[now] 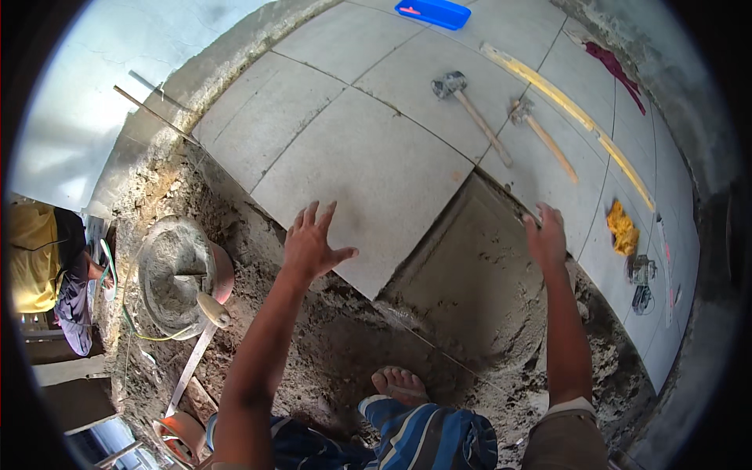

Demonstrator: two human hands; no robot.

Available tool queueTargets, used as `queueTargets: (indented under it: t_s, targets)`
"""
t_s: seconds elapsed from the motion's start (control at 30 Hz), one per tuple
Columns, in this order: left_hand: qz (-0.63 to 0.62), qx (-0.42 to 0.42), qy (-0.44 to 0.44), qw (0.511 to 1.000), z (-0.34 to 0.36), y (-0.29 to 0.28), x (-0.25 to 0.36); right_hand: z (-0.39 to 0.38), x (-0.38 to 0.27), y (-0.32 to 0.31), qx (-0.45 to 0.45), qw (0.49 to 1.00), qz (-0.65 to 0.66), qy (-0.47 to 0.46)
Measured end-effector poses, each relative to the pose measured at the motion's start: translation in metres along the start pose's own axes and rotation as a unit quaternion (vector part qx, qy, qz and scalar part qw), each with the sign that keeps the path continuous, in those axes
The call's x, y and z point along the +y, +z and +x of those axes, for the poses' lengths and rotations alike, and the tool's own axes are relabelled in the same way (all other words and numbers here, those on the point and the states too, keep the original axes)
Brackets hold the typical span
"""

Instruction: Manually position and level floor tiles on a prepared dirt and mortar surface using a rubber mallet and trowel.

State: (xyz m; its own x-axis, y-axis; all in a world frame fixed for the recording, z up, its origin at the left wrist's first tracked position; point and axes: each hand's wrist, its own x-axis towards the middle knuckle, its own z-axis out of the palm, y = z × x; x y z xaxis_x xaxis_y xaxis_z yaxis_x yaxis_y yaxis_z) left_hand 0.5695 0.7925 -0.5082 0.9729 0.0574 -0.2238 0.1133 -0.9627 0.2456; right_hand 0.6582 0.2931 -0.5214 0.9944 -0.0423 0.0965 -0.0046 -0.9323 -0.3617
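Observation:
My left hand [313,239] has its fingers spread at the lower-left edge of a light grey floor tile [368,180]; whether it touches the tile I cannot tell. My right hand [546,235], fingers apart and slightly bent, is at the far right edge of a square bed of wet grey mortar [462,251], beside the laid tiles [591,196]. Neither hand holds anything that I can see. Below the mortar bed my bare foot [398,382] rests on rough, dirty ground.
A mortar bucket [168,262] with a trowel [212,309], a straightedge [188,372] and an orange bucket [176,435] lie left. On the tiles are two mallets [486,129], [548,145], a yellow bar [548,90], a blue tray [446,14] and a yellow cloth [621,227]. Hanging clothes [35,258] show far left.

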Motion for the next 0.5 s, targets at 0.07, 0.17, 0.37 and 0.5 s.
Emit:
queueTargets:
  t_s: [0.07, 0.17, 0.37, 0.5]
  targets:
    - [0.007, -0.023, -0.023, 0.999, 0.034, 0.001, 0.006, 0.06, -0.028, 0.031, 0.001, 0.999, -0.004, -0.041]
    - [0.014, -0.066, -0.057, 0.996, 0.056, 0.002, 0.013, 0.134, -0.066, 0.08, 0.073, 0.993, -0.037, -0.085]
    - [-0.006, -0.086, -0.071, 0.994, 0.063, 0.003, 0.02, 0.21, -0.093, 0.124, -0.009, 0.99, -0.14, -0.034]
    - [-0.013, -0.092, -0.084, 0.992, 0.066, 0.002, 0.022, 0.207, -0.123, 0.119, -0.027, 0.999, -0.039, -0.014]
